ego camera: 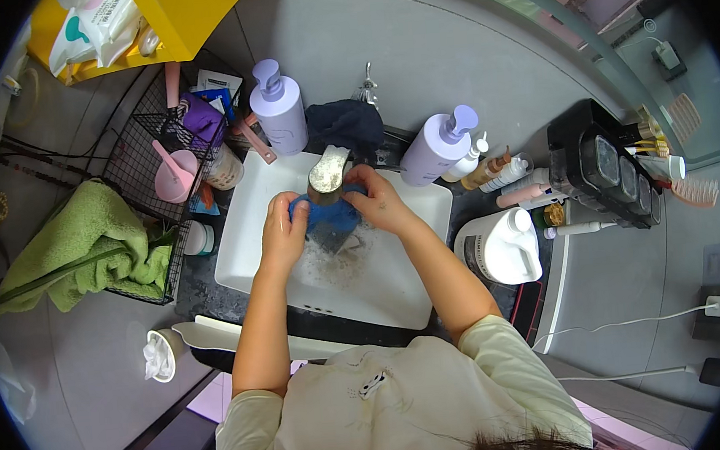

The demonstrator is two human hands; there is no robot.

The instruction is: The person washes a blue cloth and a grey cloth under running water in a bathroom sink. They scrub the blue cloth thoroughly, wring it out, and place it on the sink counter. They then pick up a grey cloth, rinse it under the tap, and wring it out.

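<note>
A blue cloth (329,218) is stretched between my two hands beneath the metal faucet (329,173), over a white rectangular sink (248,253). My left hand (285,231) grips its left end. On the other side my right hand (376,198) pinches the right end close to the spout. The faucet hides the cloth's middle. Below the cloth, greyish water or splash shows in the basin, with a dark grey shape whose nature I cannot tell. Behind the faucet lies a bunched dark navy cloth (346,124).
Lilac pump bottles (282,117) (435,150) flank the sink's back. At right stand a white jug (498,246), several small bottles and a black organizer (602,161). A black wire basket (132,151) with a green towel (95,246) is at left, below a yellow shelf (191,16).
</note>
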